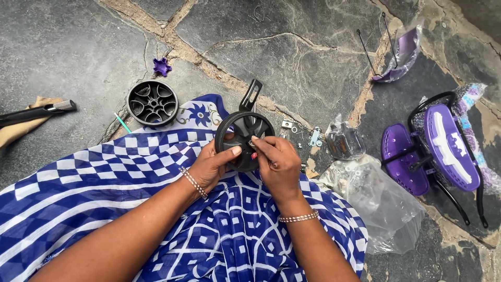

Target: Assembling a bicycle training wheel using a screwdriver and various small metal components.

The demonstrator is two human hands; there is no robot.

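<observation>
**Two hands on a black wheel over a blue cloth**

The hub of the wheel (pixel 243 137) is covered by fingers, so the small metal part pinched there is hard to make out. The wheel's lower rim is hidden behind both hands. The bag (pixel 377 201) is clear but crumpled, and its contents are a blur of small pale hardware. At the left edge a black handle (pixel 36 111) is cut off, lying on a tan cloth (pixel 23 122).

The ground is rough grey stone (pixel 292 68) with sandy, cracked joints, outdoors in daylight. A blue and white patterned cloth (pixel 104 177) spreads across the person's lap and out to the left.

The left hand (pixel 213 164) grips the wheel's left rim, thumb across its face. The right hand (pixel 276 162) is closed at the hub, fingertips pinching the small part against it. A black bracket (pixel 251 95) sticks up from the wheel's top. The wheel is held upright above the cloth, near the frame's middle.

A second wheel (pixel 152 103) lies flat on the stone to the left, with a purple cap (pixel 162 66) beyond it and a thin green stick (pixel 123 123) beside it. Small metal brackets (pixel 314 137) lie right of the hands. Further right rest a purple seat (pixel 451 148) on a black frame and a purple basket (pixel 404 49).
</observation>
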